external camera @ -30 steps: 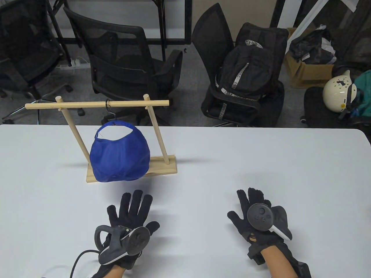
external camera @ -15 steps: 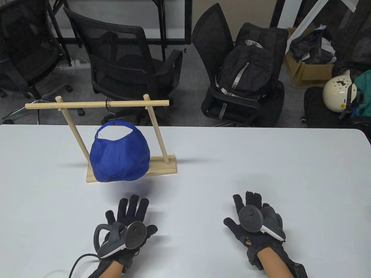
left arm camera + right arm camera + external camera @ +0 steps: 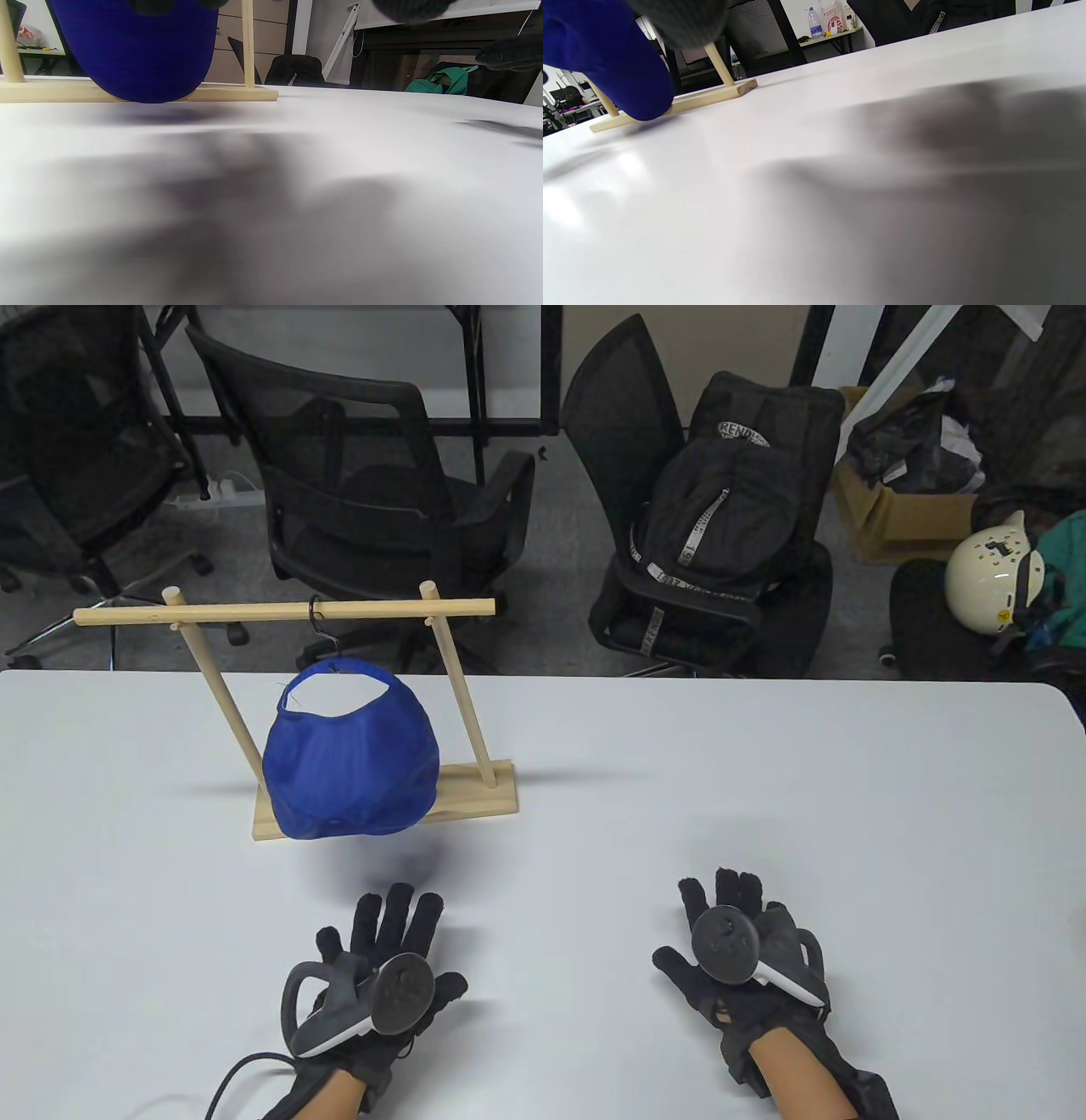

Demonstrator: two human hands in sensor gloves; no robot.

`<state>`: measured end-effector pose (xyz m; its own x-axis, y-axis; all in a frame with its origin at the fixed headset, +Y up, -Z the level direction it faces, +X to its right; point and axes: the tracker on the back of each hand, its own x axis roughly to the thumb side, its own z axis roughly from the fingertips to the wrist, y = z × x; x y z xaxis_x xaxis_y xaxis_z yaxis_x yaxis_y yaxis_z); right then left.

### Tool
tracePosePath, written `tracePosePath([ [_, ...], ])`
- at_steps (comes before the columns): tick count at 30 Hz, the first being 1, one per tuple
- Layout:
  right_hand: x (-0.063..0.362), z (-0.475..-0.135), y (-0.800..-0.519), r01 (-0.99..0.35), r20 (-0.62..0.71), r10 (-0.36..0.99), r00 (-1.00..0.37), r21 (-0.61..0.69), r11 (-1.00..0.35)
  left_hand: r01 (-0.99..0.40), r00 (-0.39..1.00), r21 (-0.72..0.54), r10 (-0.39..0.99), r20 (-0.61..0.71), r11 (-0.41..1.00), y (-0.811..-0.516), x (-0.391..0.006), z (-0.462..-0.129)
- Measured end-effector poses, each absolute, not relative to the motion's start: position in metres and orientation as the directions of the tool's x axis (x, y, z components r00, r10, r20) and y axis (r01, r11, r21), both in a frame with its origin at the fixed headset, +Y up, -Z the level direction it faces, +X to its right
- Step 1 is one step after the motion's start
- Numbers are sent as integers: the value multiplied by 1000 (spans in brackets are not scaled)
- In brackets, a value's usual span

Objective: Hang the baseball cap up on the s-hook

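Observation:
A blue baseball cap (image 3: 349, 768) hangs by its back strap from a black s-hook (image 3: 321, 626) on the crossbar of a wooden rack (image 3: 280, 612). The cap also shows in the left wrist view (image 3: 135, 46) and the right wrist view (image 3: 606, 55). My left hand (image 3: 386, 925) lies flat on the white table in front of the rack, fingers spread, holding nothing. My right hand (image 3: 721, 912) lies flat to the right, fingers open, holding nothing. Both hands are apart from the cap.
The rack's wooden base (image 3: 475, 797) stands on the table at the back left. Behind the table are black office chairs (image 3: 373, 492), a black backpack (image 3: 730, 500), a cardboard box (image 3: 899, 517) and a white helmet (image 3: 988, 572). A cable (image 3: 233, 1065) trails from my left wrist.
Both hands have drawn back slightly toward the table's near edge and settled flat. The cap and rack have not moved.

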<state>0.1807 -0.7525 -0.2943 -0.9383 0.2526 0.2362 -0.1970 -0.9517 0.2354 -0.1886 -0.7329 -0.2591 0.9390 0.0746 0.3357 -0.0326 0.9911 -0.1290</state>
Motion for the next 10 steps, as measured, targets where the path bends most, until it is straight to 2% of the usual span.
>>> tracePosePath([
  [10,176,-294,-752,-192,258,255,-932,244,-951,-54,938,-147,101,332,988,-735,-189,-259],
])
